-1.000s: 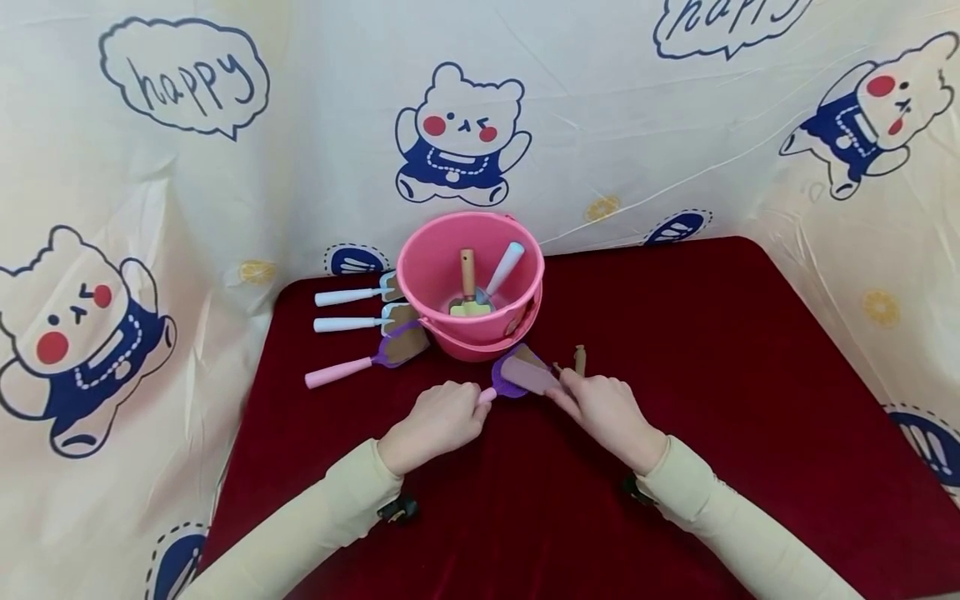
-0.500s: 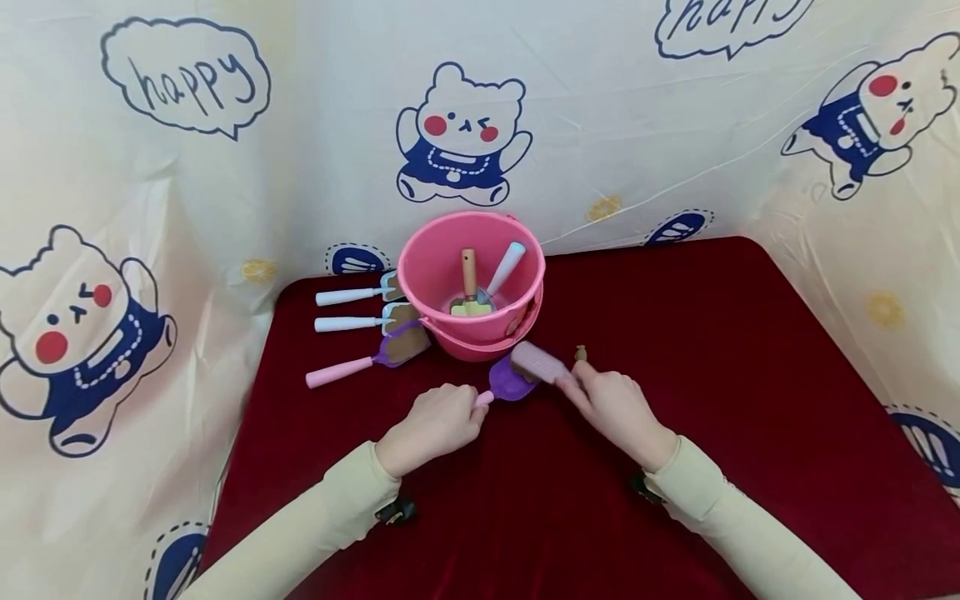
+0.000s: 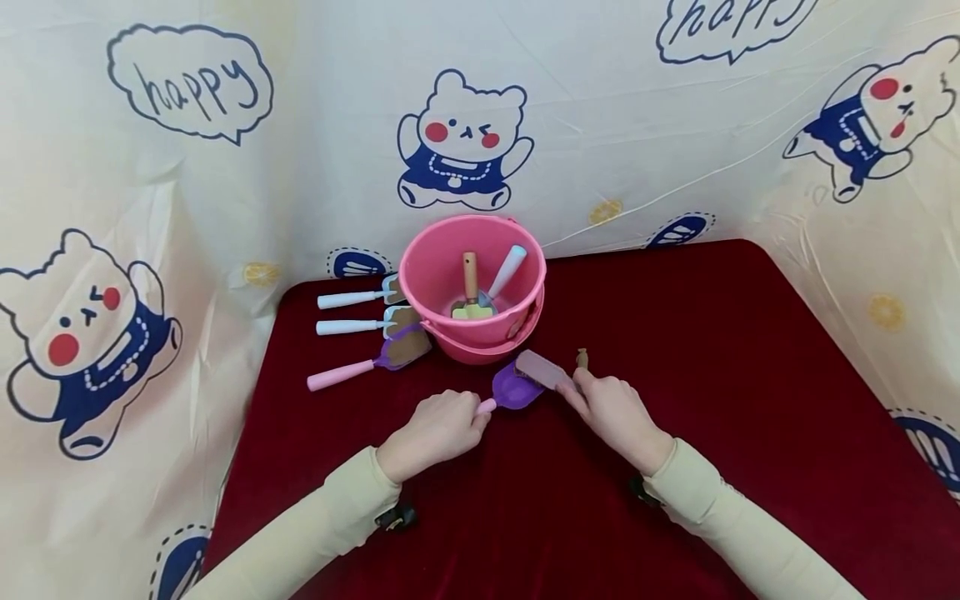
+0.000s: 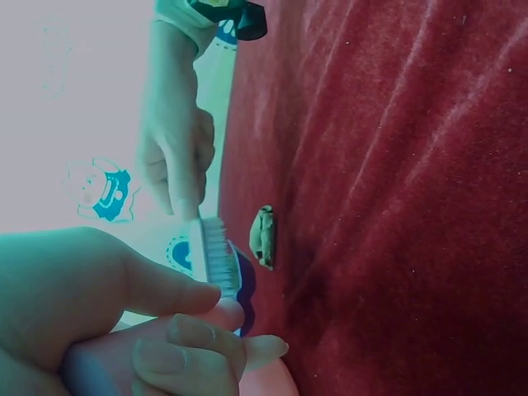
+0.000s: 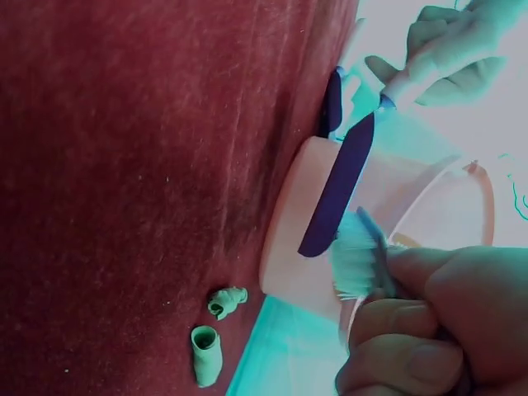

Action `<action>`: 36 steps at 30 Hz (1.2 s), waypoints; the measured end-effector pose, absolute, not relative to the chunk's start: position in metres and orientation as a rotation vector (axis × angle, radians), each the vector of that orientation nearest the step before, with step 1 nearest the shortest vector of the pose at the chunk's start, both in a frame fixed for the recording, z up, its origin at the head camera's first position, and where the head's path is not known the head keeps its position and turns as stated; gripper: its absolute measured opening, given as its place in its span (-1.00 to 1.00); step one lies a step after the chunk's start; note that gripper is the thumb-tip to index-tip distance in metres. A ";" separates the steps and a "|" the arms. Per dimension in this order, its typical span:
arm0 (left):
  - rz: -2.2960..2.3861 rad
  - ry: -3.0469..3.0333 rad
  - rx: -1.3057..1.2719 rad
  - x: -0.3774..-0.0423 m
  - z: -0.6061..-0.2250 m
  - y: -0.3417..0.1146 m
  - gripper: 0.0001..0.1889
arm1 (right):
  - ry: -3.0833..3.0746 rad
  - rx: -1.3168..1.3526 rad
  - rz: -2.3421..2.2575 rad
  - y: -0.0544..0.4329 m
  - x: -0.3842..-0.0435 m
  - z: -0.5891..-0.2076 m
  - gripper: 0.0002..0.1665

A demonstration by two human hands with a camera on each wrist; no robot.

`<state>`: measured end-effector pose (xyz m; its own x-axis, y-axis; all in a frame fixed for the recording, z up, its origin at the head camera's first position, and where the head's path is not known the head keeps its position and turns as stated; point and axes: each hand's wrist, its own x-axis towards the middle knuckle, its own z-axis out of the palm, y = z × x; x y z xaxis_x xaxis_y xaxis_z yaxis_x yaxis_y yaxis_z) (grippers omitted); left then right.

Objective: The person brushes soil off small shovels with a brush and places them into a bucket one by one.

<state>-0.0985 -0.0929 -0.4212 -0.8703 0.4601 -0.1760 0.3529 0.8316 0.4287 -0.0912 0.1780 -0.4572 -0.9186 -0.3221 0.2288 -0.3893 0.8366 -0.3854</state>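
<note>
My left hand (image 3: 435, 433) grips the pink handle of a small shovel (image 3: 513, 392) with a purple blade, held just in front of the bucket. In my right hand (image 3: 618, 421) is a brush (image 3: 537, 369) with a pale pinkish back. Its white bristles (image 5: 353, 257) meet the shovel blade (image 5: 345, 186) near its tip in the right wrist view. Most of the blade's visible face is bare purple, with a little brown by the bristles. Beyond the right hand a small tan piece (image 3: 582, 357) lies on the cloth; the right wrist view shows a hollow tube-like piece (image 5: 207, 356) and a crumpled one (image 5: 227, 302).
A pink bucket (image 3: 472, 343) stands at the back, holding a wooden-handled tool (image 3: 470, 277) and a blue-handled one (image 3: 507, 271). Left of it lie two blue-handled shovels (image 3: 349, 327) and a pink-handled purple shovel (image 3: 341, 375), brown on their blades. Red cloth (image 3: 712, 350) covers the table.
The brush has shifted right and turned across the shovel blade toward its tip. The brown on the blade has shrunk and more purple shows. The left hand has hardly moved.
</note>
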 end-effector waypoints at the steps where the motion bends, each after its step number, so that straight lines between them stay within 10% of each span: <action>1: 0.566 2.741 0.620 -0.098 -0.421 -0.093 -0.54 | -2.857 0.576 0.660 0.177 -0.091 -0.457 -0.62; 36: 0.568 2.731 0.633 -0.098 -0.417 -0.093 -0.58 | -2.801 0.493 0.621 0.182 -0.091 -0.453 -0.69</action>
